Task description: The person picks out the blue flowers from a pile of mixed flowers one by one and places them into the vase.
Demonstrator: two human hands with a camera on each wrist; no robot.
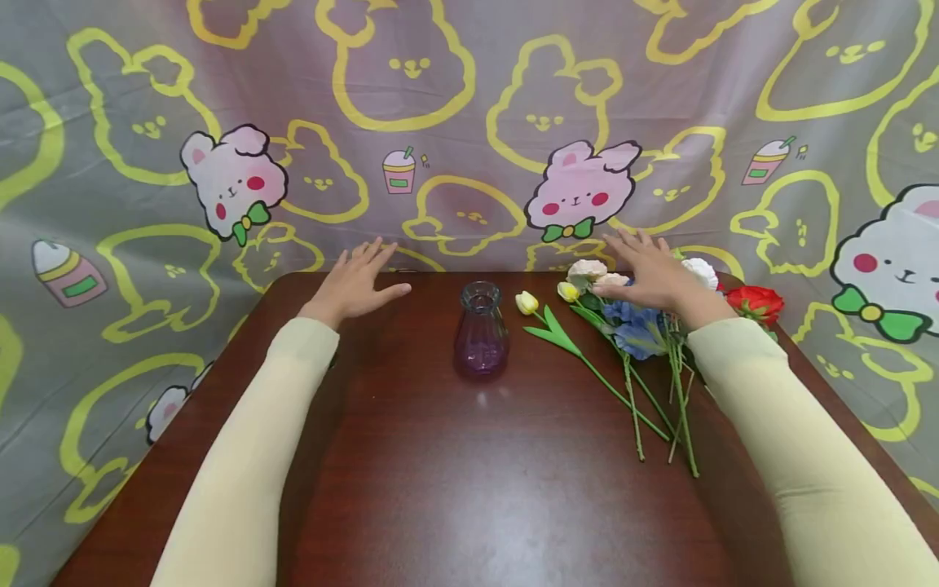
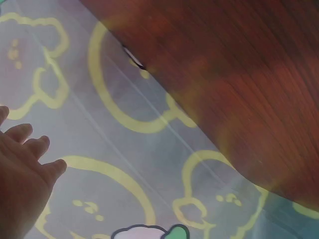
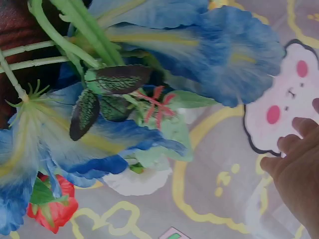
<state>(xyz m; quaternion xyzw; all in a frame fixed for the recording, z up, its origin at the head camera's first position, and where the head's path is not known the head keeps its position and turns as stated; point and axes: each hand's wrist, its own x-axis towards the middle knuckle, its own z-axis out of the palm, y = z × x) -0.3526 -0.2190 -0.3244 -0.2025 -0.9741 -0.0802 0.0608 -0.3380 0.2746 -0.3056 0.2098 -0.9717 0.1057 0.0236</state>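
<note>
My left hand (image 1: 358, 281) is held over the table's far left side, fingers spread and holding nothing. My right hand (image 1: 653, 273) hovers above a pile of artificial flowers at the right, its fingers extended and nothing in them. Between the hands stands an upright purple glass vase (image 1: 481, 338) with a clear rim. Beneath and around the right hand lie blue flowers (image 1: 637, 326), a red flower (image 1: 756, 303), white blooms (image 1: 700, 273) and yellow-white tulips (image 1: 526, 303). In the right wrist view, blue petals (image 3: 239, 55) and dark leaves (image 3: 122, 78) appear close up, apart from the fingers (image 3: 291, 142).
The dark reddish-brown wooden table (image 1: 499, 489) has rounded far corners. Behind and beside it hangs a grey cloth (image 1: 455, 81) printed with yellow outlines and white rabbits. Green stems (image 1: 682, 416) from the flowers point toward the near side of the table.
</note>
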